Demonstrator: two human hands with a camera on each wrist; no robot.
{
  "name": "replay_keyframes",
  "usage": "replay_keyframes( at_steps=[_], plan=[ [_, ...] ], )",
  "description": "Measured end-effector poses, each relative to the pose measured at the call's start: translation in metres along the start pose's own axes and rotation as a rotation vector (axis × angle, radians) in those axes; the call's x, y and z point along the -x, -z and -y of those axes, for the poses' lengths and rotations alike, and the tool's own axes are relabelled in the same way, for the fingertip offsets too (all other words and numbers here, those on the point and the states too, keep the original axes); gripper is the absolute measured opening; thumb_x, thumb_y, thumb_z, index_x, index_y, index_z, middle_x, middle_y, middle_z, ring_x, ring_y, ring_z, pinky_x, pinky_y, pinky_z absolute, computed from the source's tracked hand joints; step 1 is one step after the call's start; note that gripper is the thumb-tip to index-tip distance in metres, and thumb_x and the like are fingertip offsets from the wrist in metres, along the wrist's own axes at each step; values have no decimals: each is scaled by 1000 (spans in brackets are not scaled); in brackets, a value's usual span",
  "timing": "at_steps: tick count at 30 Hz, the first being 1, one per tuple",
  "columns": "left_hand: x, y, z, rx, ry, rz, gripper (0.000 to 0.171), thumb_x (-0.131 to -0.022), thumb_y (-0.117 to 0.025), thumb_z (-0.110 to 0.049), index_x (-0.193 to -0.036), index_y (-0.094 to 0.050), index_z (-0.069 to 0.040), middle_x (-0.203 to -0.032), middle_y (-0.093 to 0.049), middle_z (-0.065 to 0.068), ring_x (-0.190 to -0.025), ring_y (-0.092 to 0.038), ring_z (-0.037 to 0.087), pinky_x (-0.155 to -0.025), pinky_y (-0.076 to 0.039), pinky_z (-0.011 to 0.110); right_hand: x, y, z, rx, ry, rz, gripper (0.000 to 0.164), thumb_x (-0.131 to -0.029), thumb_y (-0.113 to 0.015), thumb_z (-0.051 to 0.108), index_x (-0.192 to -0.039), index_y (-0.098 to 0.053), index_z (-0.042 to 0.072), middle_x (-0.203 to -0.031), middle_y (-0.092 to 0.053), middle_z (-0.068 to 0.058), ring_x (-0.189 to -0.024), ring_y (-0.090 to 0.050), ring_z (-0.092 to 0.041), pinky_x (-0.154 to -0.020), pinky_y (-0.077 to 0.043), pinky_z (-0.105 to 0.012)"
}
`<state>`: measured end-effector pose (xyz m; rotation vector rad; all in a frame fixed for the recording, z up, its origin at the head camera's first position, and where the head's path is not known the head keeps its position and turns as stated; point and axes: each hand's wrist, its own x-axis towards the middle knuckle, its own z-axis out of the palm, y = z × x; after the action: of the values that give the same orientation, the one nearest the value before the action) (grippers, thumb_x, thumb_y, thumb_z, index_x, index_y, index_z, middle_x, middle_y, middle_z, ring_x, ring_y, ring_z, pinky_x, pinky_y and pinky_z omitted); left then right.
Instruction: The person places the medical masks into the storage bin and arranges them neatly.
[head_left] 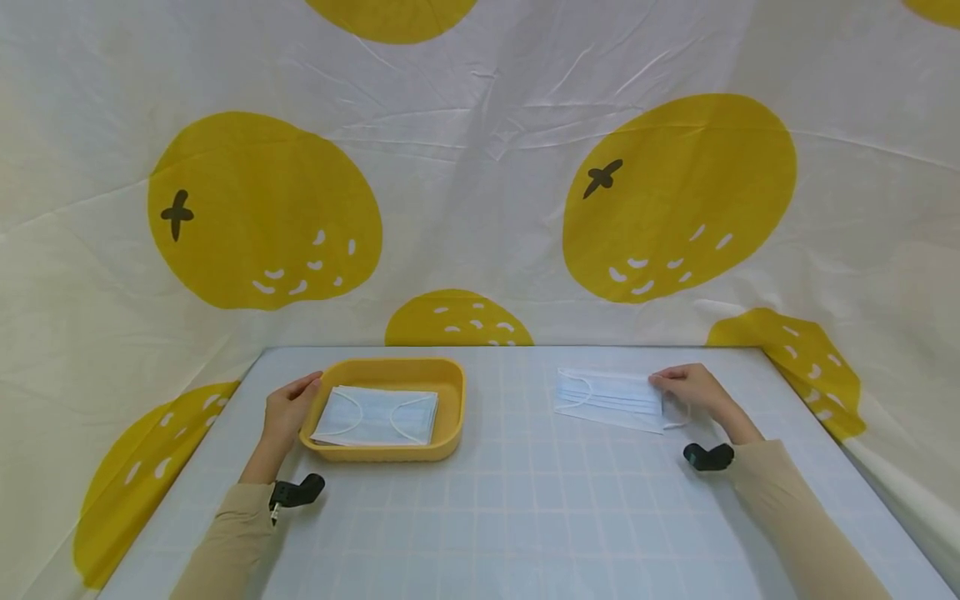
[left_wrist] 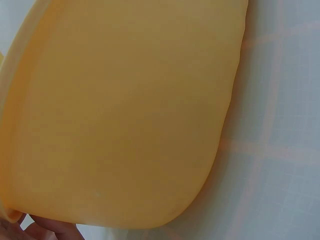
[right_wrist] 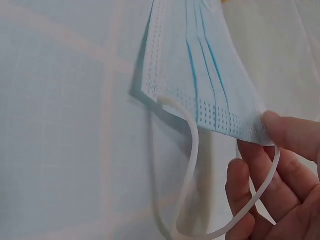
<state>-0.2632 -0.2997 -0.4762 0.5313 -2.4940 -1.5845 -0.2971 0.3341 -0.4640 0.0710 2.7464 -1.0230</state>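
A light-blue pleated face mask (head_left: 609,400) with white ear loops is pinched at its far right corner by my right hand (head_left: 693,387). In the right wrist view the thumb lies over that corner of the mask (right_wrist: 205,85) with the fingers behind it, and a loop hangs below. On the left, my left hand (head_left: 285,417) grips the rim of a yellow plastic tray (head_left: 450,400) near its far left corner. In the left wrist view its fingers (left_wrist: 55,227) show partly under the tray's rim. More face masks (head_left: 375,415) lie stacked inside the tray.
The table (head_left: 510,517) wears a pale blue checked cover. Behind it hangs a white cloth (head_left: 465,208) with yellow fruit prints, which also runs down both sides. A black wrist device (head_left: 300,490) sits on the left wrist, another wrist device (head_left: 708,457) on the right.
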Motion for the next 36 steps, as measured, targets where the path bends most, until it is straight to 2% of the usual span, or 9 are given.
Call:
replay_keyframes(
  at_steps=[4, 12, 19, 30, 36],
  plan=[
    [-1, 0, 1, 2, 13, -2, 50, -102, -43, -37, -140, -49, -6, -146, -47, 16, -133, -45, 29, -110, -39, 40, 2, 2, 9, -17, 22, -7, 59, -95, -56, 45, -125, -59, -5, -113, -65, -23, -96, -55, -30, -96, -42, -55],
    [-3, 0, 1, 11, 24, -7, 50, -102, -42, -37, -140, -49, -6, -146, -47, 15, -133, -44, 29, -110, -40, 39, 3, 1, 22, -41, 49, -38, 53, -95, -57, 41, -126, -60, -2, -119, -65, -21, -96, -59, -27, -93, -44, -53],
    [-3, 1, 3, 9, 18, 0, 50, -102, -43, -37, -140, -49, -6, -146, -47, 15, -133, -45, 29, -109, -40, 39, 10, -3, 32, -65, 89, -55, 52, -94, -59, 42, -123, -62, -1, -107, -72, -15, -93, -63, -30, -92, -45, -52],
    [-3, 1, 2, 20, 0, 6, 49, -102, -42, -36, -141, -49, -6, -146, -47, 15, -133, -45, 28, -109, -39, 39, 33, -1, 57, -32, 235, -123, 52, -93, -59, 45, -117, -66, -1, -100, -73, -14, -93, -63, -34, -86, -49, -45],
    [-1, 1, 2, 18, 2, 3, 49, -102, -43, -36, -140, -49, -6, -146, -47, 15, -133, -45, 28, -109, -39, 39, 43, -1, 73, 2, 303, -172, 45, -93, -60, 41, -112, -69, 1, -100, -73, -15, -91, -64, -27, -83, -54, -43]
  ],
)
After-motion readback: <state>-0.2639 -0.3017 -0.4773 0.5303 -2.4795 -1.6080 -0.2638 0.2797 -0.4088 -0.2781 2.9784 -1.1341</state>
